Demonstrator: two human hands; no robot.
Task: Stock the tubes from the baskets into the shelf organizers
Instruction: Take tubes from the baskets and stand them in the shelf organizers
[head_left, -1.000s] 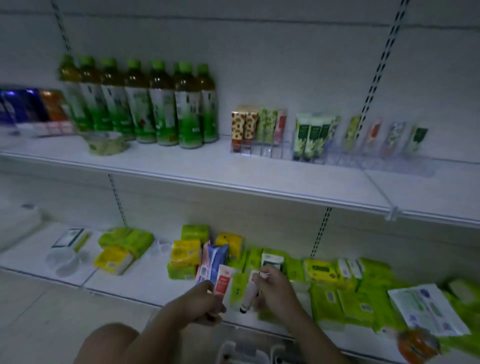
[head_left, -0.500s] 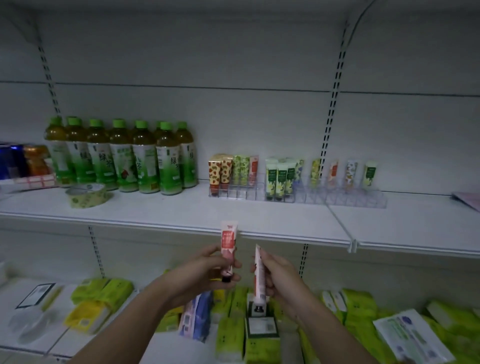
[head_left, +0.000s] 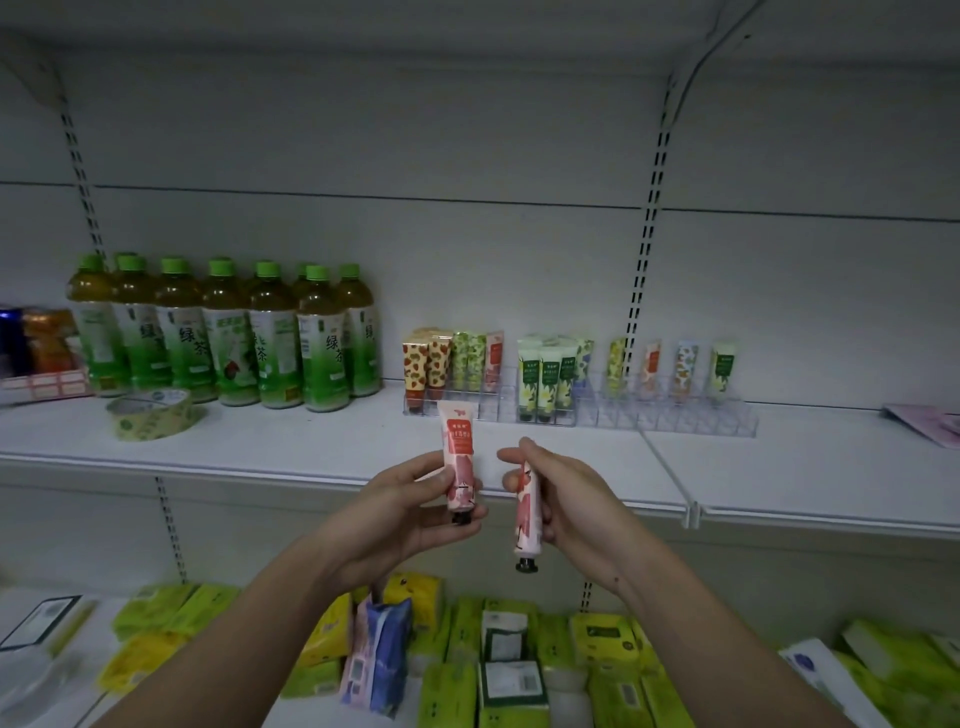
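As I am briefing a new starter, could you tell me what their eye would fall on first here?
Front and centre, the left hand and right hand each hold a pink tube cap-down. Behind them on the shelf, a clear organizer holds upright tubes, with green tea bottles to its left.

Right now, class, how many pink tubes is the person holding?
2. One pink tube stands cap down in the left hand; the other pink tube hangs cap down in the right hand. Similar tubes in the organizer are not counted.
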